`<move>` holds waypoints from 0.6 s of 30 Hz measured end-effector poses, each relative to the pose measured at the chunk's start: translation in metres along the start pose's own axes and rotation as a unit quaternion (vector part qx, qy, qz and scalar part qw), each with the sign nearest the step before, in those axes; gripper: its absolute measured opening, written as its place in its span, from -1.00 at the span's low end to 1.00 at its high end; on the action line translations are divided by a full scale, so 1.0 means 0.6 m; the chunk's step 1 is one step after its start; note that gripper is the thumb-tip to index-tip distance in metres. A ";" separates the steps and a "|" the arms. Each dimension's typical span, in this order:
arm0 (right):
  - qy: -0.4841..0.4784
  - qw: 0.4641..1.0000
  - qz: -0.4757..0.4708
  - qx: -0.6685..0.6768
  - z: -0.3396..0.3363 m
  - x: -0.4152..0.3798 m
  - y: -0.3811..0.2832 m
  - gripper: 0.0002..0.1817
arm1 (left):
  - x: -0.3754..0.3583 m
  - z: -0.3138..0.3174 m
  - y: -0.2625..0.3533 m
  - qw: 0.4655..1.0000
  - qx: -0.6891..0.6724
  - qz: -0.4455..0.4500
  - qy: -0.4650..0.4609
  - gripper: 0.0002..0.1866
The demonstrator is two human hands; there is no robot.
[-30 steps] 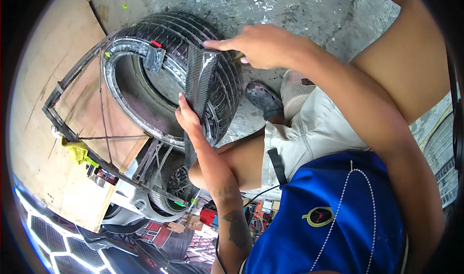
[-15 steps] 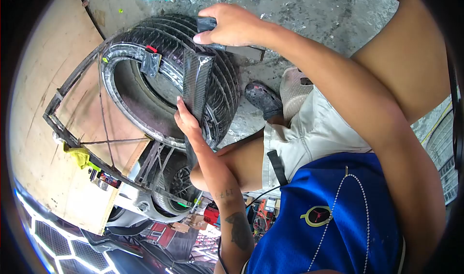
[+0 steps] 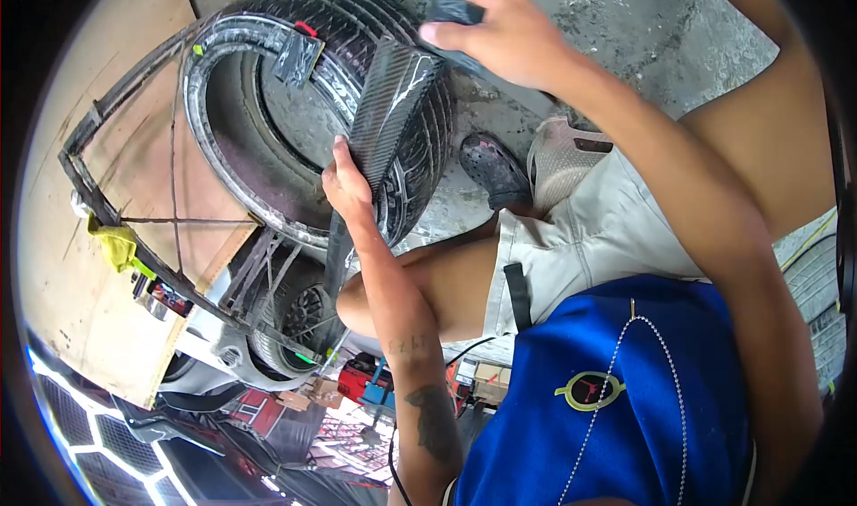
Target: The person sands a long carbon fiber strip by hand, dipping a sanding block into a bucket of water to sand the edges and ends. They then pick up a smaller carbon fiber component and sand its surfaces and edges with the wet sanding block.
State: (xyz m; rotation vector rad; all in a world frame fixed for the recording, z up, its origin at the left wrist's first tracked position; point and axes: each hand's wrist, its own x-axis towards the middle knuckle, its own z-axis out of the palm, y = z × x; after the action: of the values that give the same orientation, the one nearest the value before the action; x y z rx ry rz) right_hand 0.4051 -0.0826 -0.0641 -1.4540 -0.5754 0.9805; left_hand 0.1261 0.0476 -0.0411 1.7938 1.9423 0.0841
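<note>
My left hand (image 3: 346,183) is closed on a long carbon-fibre piece (image 3: 390,104), glossy black and woven-patterned, slanting across the tyre. My thumb lies along its edge. The black tyre (image 3: 259,180) lies on its side under the piece. Near the piece's upper end, my right hand (image 3: 513,37) grips a dark flat tool (image 3: 455,11) with a black block-like end; a long greyish strip extends beneath the hand, and I cannot tell its kind. A small black patch (image 3: 299,58) with a red tab rests on the tyre's rim.
A dark metal frame (image 3: 89,136) stands beside the tyre, with a yellow cloth (image 3: 114,245) on it. Behind are a wooden board (image 3: 107,176) and a wheel (image 3: 299,314). My shoe (image 3: 494,171) is on the grey, wet-looking floor (image 3: 616,33).
My right hand and the dark tool have moved right and slightly up, away from the tyre. The carbon-fibre piece has tilted a little and shifted with the view; my left hand keeps its hold.
</note>
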 end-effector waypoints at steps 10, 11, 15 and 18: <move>-0.004 1.000 0.014 -0.027 -0.001 -0.006 -0.019 -0.73 | 0.016 -0.001 -0.015 0.997 0.080 -0.020 0.002 -0.17; -0.039 0.994 0.090 -0.043 -0.011 -0.012 -0.034 -0.73 | 0.017 0.000 -0.015 0.996 0.092 -0.019 0.008 -0.17; 0.004 0.993 -0.043 -0.113 0.013 0.031 0.008 -0.76 | 0.021 0.006 -0.025 0.999 0.045 0.003 0.004 -0.18; 0.012 0.999 -0.026 -0.041 0.017 0.022 -0.004 -0.77 | 0.008 0.004 -0.004 0.996 0.086 -0.008 0.029 -0.18</move>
State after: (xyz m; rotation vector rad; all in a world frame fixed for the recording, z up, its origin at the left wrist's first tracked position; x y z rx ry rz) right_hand 0.4039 -0.0661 -0.0639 -1.5131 -0.6390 0.9073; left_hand 0.1249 0.0511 -0.0452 1.9032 2.0599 -0.0386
